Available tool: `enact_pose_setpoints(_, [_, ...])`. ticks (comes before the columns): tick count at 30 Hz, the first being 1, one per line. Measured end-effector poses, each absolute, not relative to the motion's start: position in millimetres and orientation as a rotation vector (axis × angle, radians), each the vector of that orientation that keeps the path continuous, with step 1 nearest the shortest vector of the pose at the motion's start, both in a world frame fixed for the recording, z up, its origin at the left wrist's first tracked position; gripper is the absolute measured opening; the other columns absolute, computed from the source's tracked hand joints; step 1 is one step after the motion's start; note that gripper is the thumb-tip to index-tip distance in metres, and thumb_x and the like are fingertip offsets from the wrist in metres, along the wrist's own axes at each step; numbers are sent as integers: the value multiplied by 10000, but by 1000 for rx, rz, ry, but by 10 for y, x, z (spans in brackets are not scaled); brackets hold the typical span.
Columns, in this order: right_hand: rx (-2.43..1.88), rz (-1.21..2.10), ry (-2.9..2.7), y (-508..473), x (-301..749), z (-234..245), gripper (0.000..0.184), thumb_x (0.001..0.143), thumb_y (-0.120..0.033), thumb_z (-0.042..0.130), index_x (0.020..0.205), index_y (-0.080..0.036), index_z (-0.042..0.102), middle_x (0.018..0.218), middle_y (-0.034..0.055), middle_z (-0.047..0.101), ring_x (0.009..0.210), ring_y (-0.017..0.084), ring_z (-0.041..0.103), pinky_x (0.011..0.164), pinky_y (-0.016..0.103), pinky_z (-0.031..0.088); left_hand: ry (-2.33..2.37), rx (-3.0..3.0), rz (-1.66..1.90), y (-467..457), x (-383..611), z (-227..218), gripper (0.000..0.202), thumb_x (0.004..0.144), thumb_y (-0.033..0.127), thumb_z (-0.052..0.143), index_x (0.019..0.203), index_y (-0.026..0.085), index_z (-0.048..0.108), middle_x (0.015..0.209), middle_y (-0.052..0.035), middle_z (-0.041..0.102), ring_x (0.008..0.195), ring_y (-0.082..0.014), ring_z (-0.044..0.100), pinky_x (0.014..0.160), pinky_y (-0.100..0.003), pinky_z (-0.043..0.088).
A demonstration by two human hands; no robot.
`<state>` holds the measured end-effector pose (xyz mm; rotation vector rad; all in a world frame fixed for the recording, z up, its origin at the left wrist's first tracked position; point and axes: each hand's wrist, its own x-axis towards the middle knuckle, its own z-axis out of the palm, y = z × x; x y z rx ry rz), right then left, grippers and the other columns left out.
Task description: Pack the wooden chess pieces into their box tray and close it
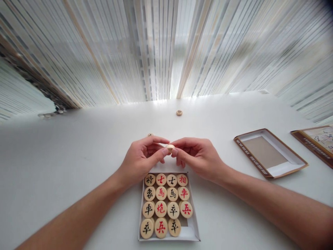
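Between the fingertips of my left hand [142,154] and my right hand [196,154] is a round wooden Chinese chess piece [170,148], pinched by both and tilted so its face cannot be read. Just below my hands lies a white box tray [193,233] with rows of chess pieces, marked in red and black characters. A black-marked piece [174,227] sits in its front row, and bare tray bottom shows at the front right corner. Behind my left hand another chess piece [150,135] is partly hidden.
A lone chess piece [179,113] lies farther back on the white table [78,156]. To the right is an open brown-edged box lid [288,171], with a printed box part [318,140] beyond it. Striped curtains [161,52] hang along the table's far edge.
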<state>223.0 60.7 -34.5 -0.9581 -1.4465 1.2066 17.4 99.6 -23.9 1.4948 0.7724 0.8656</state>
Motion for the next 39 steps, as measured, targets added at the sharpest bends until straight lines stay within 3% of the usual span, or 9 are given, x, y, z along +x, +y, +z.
enact_pose_setpoints(4, [-957, 898, -1638, 576, 2238, -368, 179, 951, -267, 743, 1094, -182, 808, 914, 74, 787, 723, 159, 720, 612, 271, 612, 735, 1472, 867, 1022, 166, -244, 194, 935, 332, 770, 1009, 153, 780, 827, -36, 776, 689, -116, 697, 610, -202, 579])
enact_pose_setpoints(8, [-968, 855, -1650, 583, 2248, -363, 240, 929, -263, 775, 1154, -182, 792, 990, 97, 793, 850, 198, 758, 716, 318, 654, 773, 1429, 880, 1021, 165, -227, 237, 825, 303, 873, 977, 143, 785, 891, -58, 786, 731, -139, 710, 636, -229, 594])
enact_pose_setpoints(19, [-1022, 634, -1763, 551, 2241, -340, 204, 896, -275, 798, 1055, -149, 777, 933, 93, 826, 782, 199, 797, 707, 318, 696, 781, 1385, 868, 1030, 155, -221, 290, 687, 295, 959, 882, 144, 806, 793, -51, 794, 676, -153, 717, 650, -264, 608])
enact_pose_setpoints(27, [-1041, 505, -1844, 509, 2238, -273, 153, 881, -230, 760, 1019, -164, 756, 900, 75, 820, 729, 186, 785, 710, 323, 703, 740, 1445, 849, 1051, 131, -256, 283, 937, 397, 745, 904, 119, 784, 791, -73, 781, 603, -125, 691, 575, -226, 565])
enact_pose_setpoints(39, [-1109, 681, -1819, 255, 2331, -63, 186, 860, -257, 803, 999, -187, 702, 907, 65, 786, 779, 196, 755, 758, 358, 691, 764, 1553, 841, 1057, 126, -283, 287, 953, 384, 700, 931, 111, 789, 830, -94, 788, 605, -124, 666, 583, -236, 555])
